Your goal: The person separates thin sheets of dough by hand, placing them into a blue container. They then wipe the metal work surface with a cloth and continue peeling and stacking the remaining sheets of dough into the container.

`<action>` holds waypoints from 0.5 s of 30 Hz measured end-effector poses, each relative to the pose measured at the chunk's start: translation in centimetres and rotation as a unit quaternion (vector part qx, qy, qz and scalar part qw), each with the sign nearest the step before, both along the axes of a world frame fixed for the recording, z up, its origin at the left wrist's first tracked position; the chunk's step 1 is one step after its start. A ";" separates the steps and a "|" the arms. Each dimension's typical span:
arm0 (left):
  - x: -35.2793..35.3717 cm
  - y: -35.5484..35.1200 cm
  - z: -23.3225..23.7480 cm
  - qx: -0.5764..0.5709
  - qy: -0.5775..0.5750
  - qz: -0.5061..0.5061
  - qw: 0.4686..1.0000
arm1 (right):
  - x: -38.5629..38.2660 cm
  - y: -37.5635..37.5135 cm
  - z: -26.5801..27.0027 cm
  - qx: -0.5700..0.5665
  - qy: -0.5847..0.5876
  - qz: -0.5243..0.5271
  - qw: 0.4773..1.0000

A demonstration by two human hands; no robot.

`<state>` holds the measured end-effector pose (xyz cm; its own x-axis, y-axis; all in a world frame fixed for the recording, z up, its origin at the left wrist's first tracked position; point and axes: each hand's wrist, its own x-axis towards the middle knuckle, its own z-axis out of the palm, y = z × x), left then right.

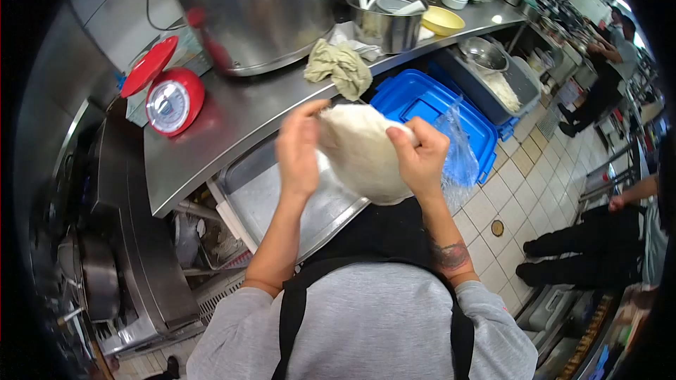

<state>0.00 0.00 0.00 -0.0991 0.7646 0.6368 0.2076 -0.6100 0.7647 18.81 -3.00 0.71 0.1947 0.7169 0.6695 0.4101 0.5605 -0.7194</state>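
A pale, flattened piece of dough (pixel 362 155) hangs in the air between my hands, above a metal tray (pixel 274 190). My right hand (pixel 419 151) grips its right edge, thumb on top. At its left edge is my left hand (pixel 303 144), raised and slightly blurred, with the fingers bent towards the dough; whether they pinch it is hard to make out. Beyond the dough, a crumpled beige cloth (pixel 339 69) lies at the edge of the steel counter (pixel 239 116).
On the counter stand a red scale (pixel 172 102), a large steel pot (pixel 253 14) and a smaller pot of utensils (pixel 387 32). Right of the dough are a blue lid (pixel 412 102), plastic wrap (pixel 458 148) and a grey bin (pixel 524 81). Other people stand at the right.
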 end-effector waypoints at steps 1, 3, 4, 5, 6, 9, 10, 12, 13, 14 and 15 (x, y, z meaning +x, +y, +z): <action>1.0 -0.3 0.1 -0.022 -0.012 -0.052 0.998 | 0.2 -0.2 0.1 0.054 -0.055 0.028 0.997; -0.9 1.0 -0.2 -0.105 -0.031 -0.088 0.990 | -1.7 0.7 -0.2 0.116 -0.072 0.058 0.989; -0.7 1.0 -0.6 -0.151 -0.050 -0.109 0.981 | -1.7 0.7 -0.3 0.112 -0.054 0.064 0.990; -0.1 0.8 -1.0 -0.124 -0.091 -0.120 0.981 | -1.6 0.6 -0.5 0.108 -0.036 0.067 0.991; 1.0 0.3 -1.1 -0.099 -0.130 -0.133 0.978 | -1.5 0.6 -0.5 0.026 -0.014 0.007 1.000; 4.1 -1.3 -0.5 0.016 -0.084 -0.095 0.992 | -1.9 2.7 -1.4 0.026 -0.055 -0.018 0.998; 4.3 -1.1 -0.6 0.008 -0.076 -0.107 0.991 | -1.7 2.4 -1.2 0.056 -0.081 -0.048 0.994; 4.3 -0.1 -0.9 -0.054 -0.115 -0.113 0.986 | -1.5 1.3 -0.6 0.067 -0.080 -0.061 0.993; 4.2 0.7 -1.1 -0.083 -0.114 -0.111 0.984 | -1.5 0.5 -0.5 0.071 -0.079 -0.066 0.992; 4.2 1.6 -1.3 -0.112 -0.113 -0.108 0.981 | -2.2 0.1 -0.4 0.131 -0.051 -0.009 0.990; 4.2 1.9 -1.4 -0.142 -0.112 -0.106 0.978 | -2.9 -0.3 0.0 0.149 -0.072 0.024 0.986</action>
